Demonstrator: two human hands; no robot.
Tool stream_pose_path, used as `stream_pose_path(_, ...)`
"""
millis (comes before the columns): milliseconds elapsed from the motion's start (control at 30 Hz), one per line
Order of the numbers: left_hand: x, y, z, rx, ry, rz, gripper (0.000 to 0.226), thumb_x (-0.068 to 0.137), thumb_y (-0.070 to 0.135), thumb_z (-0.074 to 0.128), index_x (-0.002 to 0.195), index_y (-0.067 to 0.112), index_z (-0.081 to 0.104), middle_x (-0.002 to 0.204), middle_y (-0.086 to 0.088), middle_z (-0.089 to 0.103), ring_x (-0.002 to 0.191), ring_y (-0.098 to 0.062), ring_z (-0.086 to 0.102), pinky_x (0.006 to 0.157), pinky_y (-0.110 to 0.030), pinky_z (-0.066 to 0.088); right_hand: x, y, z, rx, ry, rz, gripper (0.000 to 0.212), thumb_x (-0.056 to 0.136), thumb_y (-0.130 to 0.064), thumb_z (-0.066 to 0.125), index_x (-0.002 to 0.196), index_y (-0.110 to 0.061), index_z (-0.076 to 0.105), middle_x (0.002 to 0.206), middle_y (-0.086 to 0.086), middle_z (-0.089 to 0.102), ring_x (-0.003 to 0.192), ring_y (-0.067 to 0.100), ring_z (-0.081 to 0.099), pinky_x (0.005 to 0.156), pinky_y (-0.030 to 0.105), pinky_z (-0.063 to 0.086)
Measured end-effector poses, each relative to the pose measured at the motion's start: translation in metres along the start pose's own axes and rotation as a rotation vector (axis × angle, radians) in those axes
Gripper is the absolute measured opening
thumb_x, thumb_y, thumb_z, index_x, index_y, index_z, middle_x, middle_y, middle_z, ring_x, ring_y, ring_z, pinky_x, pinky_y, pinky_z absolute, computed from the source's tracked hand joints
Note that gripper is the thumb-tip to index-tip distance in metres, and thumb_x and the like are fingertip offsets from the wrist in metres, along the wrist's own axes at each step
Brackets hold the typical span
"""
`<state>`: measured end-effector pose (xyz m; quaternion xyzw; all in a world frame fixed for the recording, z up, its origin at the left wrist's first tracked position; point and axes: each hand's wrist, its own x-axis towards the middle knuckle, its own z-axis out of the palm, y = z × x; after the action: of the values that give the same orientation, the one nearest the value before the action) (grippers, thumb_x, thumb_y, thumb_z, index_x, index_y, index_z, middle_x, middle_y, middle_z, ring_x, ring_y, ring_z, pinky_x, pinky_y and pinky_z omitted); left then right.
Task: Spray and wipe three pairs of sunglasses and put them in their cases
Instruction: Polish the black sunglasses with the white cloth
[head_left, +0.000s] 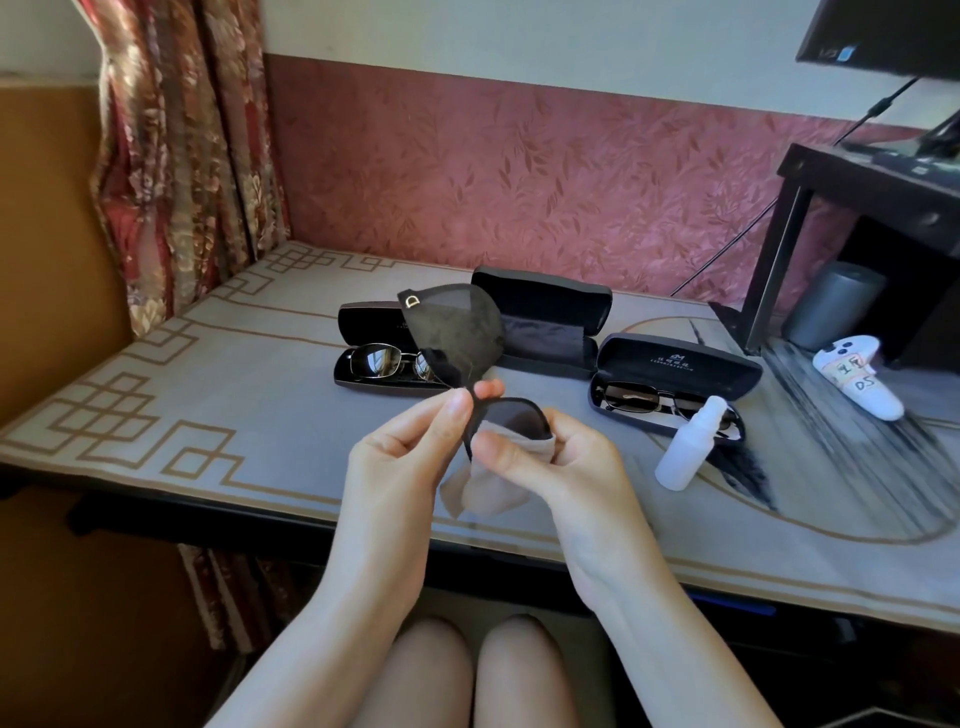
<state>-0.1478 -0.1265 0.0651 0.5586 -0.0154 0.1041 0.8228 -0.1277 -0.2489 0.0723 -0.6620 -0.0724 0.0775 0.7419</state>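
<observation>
Large black sunglasses (457, 332) with a gold D on the temple are held up over the table. My left hand (410, 452) pinches them at the bridge. My right hand (550, 457) presses a beige cloth (488, 491) around the lower lens. An open black case (550, 322) lies empty behind them. To the left, an open case (363, 319) holds metal-framed sunglasses (387, 361). On the right, a third open case (675, 364) holds dark sunglasses (639, 397). A white spray bottle (688, 447) lies tilted against that case.
The table (208, 405) has a grey patterned cover; its front edge runs just below my hands. A white game controller (857, 374) and a grey cylinder (831, 304) lie at the right under a dark monitor stand (810, 208). Curtains hang at the left.
</observation>
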Motion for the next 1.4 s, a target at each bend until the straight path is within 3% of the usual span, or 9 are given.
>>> stream_pose_path(200, -0.001, 0.001, -0.004, 0.055, 0.001, -0.008, 0.034, 0.081, 0.031, 0.059, 0.105, 0.011, 0.075, 0.105, -0.007, 0.075, 0.108, -0.021, 0.067, 0.104, -0.045, 0.045, 0.004, -0.010, 0.003, 0.072, 0.061, 0.030, 0.047, 0.057, -0.043, 0.076, 0.090, -0.009, 0.075, 0.080, 0.002, 0.073, 0.078, 0.010, 0.067, 0.070, 0.017, 0.050)
stream_pose_path(500, 0.000, 0.001, -0.008, 0.017, 0.034, 0.008, 0.032, 0.084, 0.030, 0.057, 0.105, 0.012, 0.074, 0.102, -0.011, 0.075, 0.103, -0.026, 0.069, 0.087, -0.035, 0.056, 0.004, -0.008, 0.010, -0.050, -0.016, -0.015, 0.033, 0.061, -0.032, 0.083, 0.089, -0.019, 0.071, 0.084, -0.001, 0.075, 0.081, 0.010, 0.068, 0.062, 0.011, 0.047)
stream_pose_path(600, 0.002, 0.002, -0.008, 0.008, 0.069, 0.008, 0.030, 0.082, 0.031, 0.058, 0.099, 0.015, 0.077, 0.096, -0.009, 0.076, 0.096, -0.024, 0.071, 0.083, -0.038, 0.051, 0.002, -0.005, 0.011, -0.054, -0.082, -0.025, 0.035, 0.070, -0.010, 0.083, 0.101, -0.015, 0.069, 0.089, 0.005, 0.076, 0.084, 0.015, 0.072, 0.069, 0.019, 0.052)
stream_pose_path(800, 0.003, 0.004, -0.009, -0.042, 0.054, 0.003, 0.031, 0.080, 0.031, 0.057, 0.097, 0.013, 0.076, 0.100, -0.006, 0.076, 0.102, -0.017, 0.070, 0.092, -0.029, 0.052, 0.001, 0.002, 0.000, -0.122, -0.162, -0.042, 0.045, 0.070, -0.005, 0.082, 0.111, -0.012, 0.064, 0.099, 0.014, 0.074, 0.098, 0.031, 0.070, 0.090, 0.045, 0.055)
stream_pose_path(933, 0.003, 0.004, -0.009, -0.070, 0.053, -0.012, 0.032, 0.082, 0.029, 0.055, 0.100, 0.010, 0.074, 0.101, -0.008, 0.075, 0.102, -0.019, 0.070, 0.096, -0.033, 0.052, -0.001, -0.001, -0.010, -0.174, -0.205, -0.052, 0.044, 0.072, -0.005, 0.080, 0.112, -0.012, 0.064, 0.100, 0.011, 0.075, 0.098, 0.028, 0.070, 0.079, 0.033, 0.054)
stream_pose_path(1100, 0.002, 0.005, -0.008, -0.032, 0.049, -0.017, 0.036, 0.082, 0.031, 0.055, 0.102, 0.009, 0.074, 0.102, -0.012, 0.074, 0.106, -0.024, 0.068, 0.104, -0.042, 0.045, -0.003, -0.010, -0.019, -0.201, -0.201, -0.050, 0.028, 0.071, 0.003, 0.077, 0.095, -0.008, 0.069, 0.082, 0.000, 0.074, 0.072, 0.012, 0.068, 0.065, 0.022, 0.054)
stream_pose_path(1233, 0.001, 0.007, -0.006, 0.010, 0.026, -0.014, 0.030, 0.079, 0.034, 0.057, 0.091, 0.017, 0.079, 0.099, -0.009, 0.076, 0.103, -0.021, 0.069, 0.102, -0.040, 0.046, -0.002, -0.018, -0.022, -0.165, -0.178, -0.066, 0.015, 0.071, 0.001, 0.076, 0.073, -0.013, 0.071, 0.072, 0.004, 0.073, 0.067, 0.010, 0.066, 0.063, 0.016, 0.051)
stream_pose_path(1333, -0.001, 0.008, -0.004, 0.043, -0.003, -0.001, 0.025, 0.078, 0.034, 0.057, 0.084, 0.025, 0.080, 0.094, -0.004, 0.077, 0.100, -0.016, 0.070, 0.101, -0.036, 0.045, 0.003, -0.020, -0.022, -0.148, -0.142, -0.084, 0.018, 0.065, -0.013, 0.078, 0.080, -0.003, 0.073, 0.078, 0.012, 0.074, 0.072, 0.011, 0.066, 0.067, 0.017, 0.052)
stream_pose_path(1400, -0.001, 0.008, -0.004, 0.056, -0.013, 0.010, 0.024, 0.079, 0.033, 0.058, 0.084, 0.025, 0.080, 0.095, -0.003, 0.077, 0.100, -0.014, 0.069, 0.099, -0.033, 0.045, 0.006, -0.023, -0.018, -0.158, -0.109, -0.085, 0.019, 0.064, -0.016, 0.078, 0.076, -0.003, 0.072, 0.072, 0.001, 0.072, 0.069, 0.007, 0.065, 0.063, 0.012, 0.049)
